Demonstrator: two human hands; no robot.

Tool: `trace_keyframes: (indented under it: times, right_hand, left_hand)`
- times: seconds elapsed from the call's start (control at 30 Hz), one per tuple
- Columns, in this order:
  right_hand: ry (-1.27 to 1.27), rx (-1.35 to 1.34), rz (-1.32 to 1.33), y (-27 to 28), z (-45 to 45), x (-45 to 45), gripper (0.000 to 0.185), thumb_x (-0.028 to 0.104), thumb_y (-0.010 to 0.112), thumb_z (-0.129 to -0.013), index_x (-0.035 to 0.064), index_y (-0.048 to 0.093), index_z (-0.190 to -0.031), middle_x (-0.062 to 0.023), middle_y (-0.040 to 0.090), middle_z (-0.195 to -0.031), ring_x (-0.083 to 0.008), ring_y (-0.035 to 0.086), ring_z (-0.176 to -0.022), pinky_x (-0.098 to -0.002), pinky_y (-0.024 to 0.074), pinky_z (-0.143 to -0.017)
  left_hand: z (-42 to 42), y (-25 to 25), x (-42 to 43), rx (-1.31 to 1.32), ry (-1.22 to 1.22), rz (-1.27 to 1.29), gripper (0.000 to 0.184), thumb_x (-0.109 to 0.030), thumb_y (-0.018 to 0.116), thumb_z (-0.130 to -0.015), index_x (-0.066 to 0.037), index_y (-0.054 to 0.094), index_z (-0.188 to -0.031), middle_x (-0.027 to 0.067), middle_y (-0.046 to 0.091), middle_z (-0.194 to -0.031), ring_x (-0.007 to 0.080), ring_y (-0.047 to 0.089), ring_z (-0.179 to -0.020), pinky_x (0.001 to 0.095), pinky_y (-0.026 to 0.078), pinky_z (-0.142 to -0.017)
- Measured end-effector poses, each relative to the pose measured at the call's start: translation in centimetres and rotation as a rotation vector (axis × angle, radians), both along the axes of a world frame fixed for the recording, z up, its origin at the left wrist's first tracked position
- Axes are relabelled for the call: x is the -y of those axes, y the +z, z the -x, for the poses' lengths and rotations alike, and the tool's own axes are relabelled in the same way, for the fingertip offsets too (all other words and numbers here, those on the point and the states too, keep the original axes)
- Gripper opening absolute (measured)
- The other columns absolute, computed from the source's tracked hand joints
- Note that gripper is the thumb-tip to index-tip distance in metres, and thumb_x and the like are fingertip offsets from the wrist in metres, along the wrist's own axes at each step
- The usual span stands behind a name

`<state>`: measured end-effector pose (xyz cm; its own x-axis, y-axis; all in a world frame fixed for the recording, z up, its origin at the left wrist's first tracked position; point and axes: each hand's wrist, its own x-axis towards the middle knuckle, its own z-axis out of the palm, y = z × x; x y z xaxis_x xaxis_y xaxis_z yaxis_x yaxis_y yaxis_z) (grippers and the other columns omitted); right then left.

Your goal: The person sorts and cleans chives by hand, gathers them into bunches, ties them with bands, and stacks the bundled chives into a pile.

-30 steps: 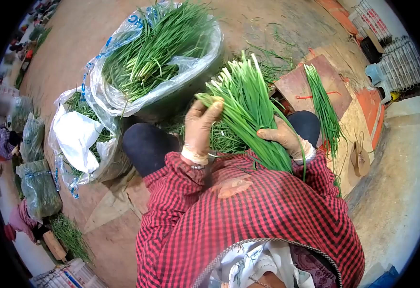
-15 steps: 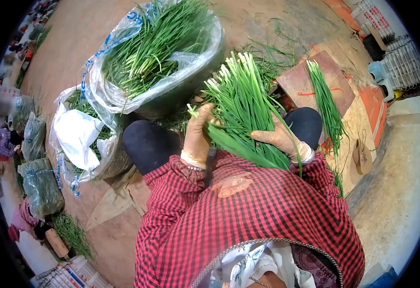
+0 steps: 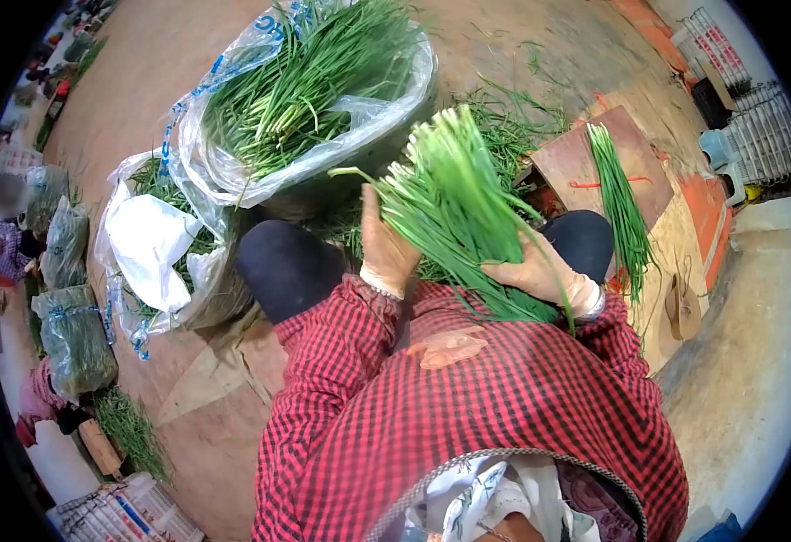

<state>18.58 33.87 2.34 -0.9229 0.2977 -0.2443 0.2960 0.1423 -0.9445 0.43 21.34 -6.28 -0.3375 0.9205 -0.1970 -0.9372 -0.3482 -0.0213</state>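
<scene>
A thick bunch of green chives [image 3: 468, 199] with pale stem ends is held up over my lap, its stems pointing away from me and blurred. My right hand [image 3: 540, 271] is wrapped round its lower right side, the thumb across the leaves. My left hand [image 3: 389, 239] stands at the bunch's left side, palm towards the leaves and a digit stretched upward; its other fingers are partly hidden. One loose stalk juts left above it. Both hands seem to wear thin pale gloves.
Ahead on the left stands a plastic-lined container [image 3: 323, 158] heaped with chives. A second bag [image 3: 156, 248] leans beside it. To the right, a smaller chive bundle [image 3: 619, 208] lies across a brown board [image 3: 585, 158] with a red tie [image 3: 585, 185]. Loose leaves litter the floor.
The bunch has tilted and its stem ends have shifted slightly. My left hand has gone from pinching a few stalks to a straighter pose by the leaves.
</scene>
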Motion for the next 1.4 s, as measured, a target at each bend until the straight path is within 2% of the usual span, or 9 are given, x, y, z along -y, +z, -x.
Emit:
trace_keyframes:
  times: [0.07, 0.23, 0.37, 0.57, 0.7, 0.83, 0.97, 1.23, 1.4]
  right_hand:
    - [0.102, 0.091, -0.319, 0.2, 0.5, 0.5, 0.075, 0.024, 0.065, -0.083, -0.0025, 0.028, -0.143, -0.0189, 0.052, -0.133, -0.0299, 0.054, -0.118, -0.0326, 0.0408, -0.101]
    - [0.099, 0.329, -0.755, 0.7, 1.8, 2.4, 0.103, 0.034, 0.062, -0.082, -0.0020, -0.009, -0.148, -0.0244, 0.047, -0.135, -0.0392, 0.062, -0.102, -0.0397, 0.0531, -0.082]
    - [0.236, 0.497, -0.779, 1.7, 1.6, 3.4, 0.105, 0.037, 0.065, -0.079, -0.0082, -0.002, -0.146, -0.0315, 0.041, -0.137, -0.0408, 0.061, -0.104, -0.0409, 0.0538, -0.081]
    - [0.503, 0.002, -0.684, 3.5, 1.2, 0.4, 0.102, 0.041, 0.070, -0.078, -0.0092, 0.014, -0.146, -0.0325, 0.037, -0.141, -0.0420, 0.049, -0.123, -0.0387, 0.0432, -0.101]
    - [0.333, 0.042, -0.334, 6.0, 1.7, -1.9, 0.095, 0.029, 0.071, -0.084, 0.0047, 0.010, -0.152, -0.0261, 0.046, -0.136, -0.0313, 0.049, -0.126, -0.0361, 0.0366, -0.107]
    - [0.075, 0.080, -0.298, 6.5, 3.8, -1.4, 0.078, 0.025, 0.066, -0.088, 0.0091, 0.022, -0.151, -0.0232, 0.057, -0.123, -0.0269, 0.065, -0.101, -0.0367, 0.0526, -0.085]
    - [0.238, 0.194, -1.113, 4.0, 6.0, 2.5, 0.062, 0.024, 0.054, -0.091, 0.0000, 0.033, -0.143, -0.0187, 0.065, -0.106, -0.0338, 0.066, -0.071, -0.0386, 0.0540, -0.061]
    - [0.418, -0.002, -1.099, 6.6, 8.1, 0.6, 0.032, 0.024, 0.057, -0.086, 0.0044, 0.061, -0.111, -0.0082, 0.063, -0.069, -0.0299, 0.066, -0.065, -0.0397, 0.0525, -0.058]
    - [0.267, -0.411, -0.935, 6.7, 13.3, -1.3, 0.036, 0.034, 0.067, -0.082, 0.0085, 0.068, -0.107, -0.0145, 0.060, -0.117, -0.0344, 0.056, -0.107, -0.0407, 0.0447, -0.093]
  left_hand:
    - [0.1, 1.7, -0.4, -0.065, 0.105, -0.038, 0.088, -0.071, 0.038, -0.089, -0.001, 0.039, -0.141, 0.0154, 0.049, -0.138, 0.0312, 0.047, -0.126, 0.0471, 0.035, -0.108]
    - [0.1, 0.7, -0.4, -0.532, 0.122, 0.138, 0.082, -0.065, 0.053, -0.087, -0.003, 0.042, -0.140, 0.0132, 0.051, -0.136, 0.0260, 0.049, -0.124, 0.0443, 0.038, -0.106]
    - [0.9, 0.1, -0.7, -0.584, 0.068, 0.103, 0.070, -0.048, 0.061, -0.089, -0.003, 0.042, -0.139, 0.0155, 0.050, -0.137, 0.0282, 0.050, -0.125, 0.0456, 0.044, -0.103]
    - [2.7, -0.5, -1.5, -0.400, -0.041, -0.228, 0.081, -0.048, 0.064, -0.087, 0.000, 0.032, -0.144, 0.0256, 0.033, -0.147, 0.0329, 0.048, -0.127, 0.0465, 0.045, -0.103]
    - [2.3, 1.4, -1.4, -0.483, 0.018, -0.244, 0.085, -0.050, 0.066, -0.084, -0.007, 0.030, -0.147, 0.0243, 0.032, -0.149, 0.0329, 0.049, -0.125, 0.0475, 0.045, -0.103]
    - [2.0, 2.5, -1.5, -0.499, 0.007, -0.254, 0.087, -0.049, 0.068, -0.082, -0.008, 0.029, -0.148, 0.0234, 0.034, -0.148, 0.0338, 0.044, -0.130, 0.0486, 0.042, -0.105]
    - [1.6, 3.3, -1.4, -0.528, 0.004, -0.279, 0.090, -0.036, 0.072, -0.082, -0.007, 0.021, -0.150, 0.0220, 0.034, -0.148, 0.0310, 0.045, -0.129, 0.0444, 0.041, -0.105]
    - [1.8, 3.6, -0.4, -0.524, -0.051, 0.028, 0.070, -0.015, 0.066, -0.078, 0.000, 0.037, -0.139, 0.0142, 0.061, -0.111, 0.0272, 0.065, -0.099, 0.0396, 0.053, -0.091]
    - [1.5, 1.9, -0.9, -0.513, -0.076, 0.057, 0.059, -0.013, 0.067, -0.077, -0.001, 0.048, -0.132, 0.0074, 0.063, -0.107, 0.0200, 0.063, -0.096, 0.0336, 0.051, -0.089]
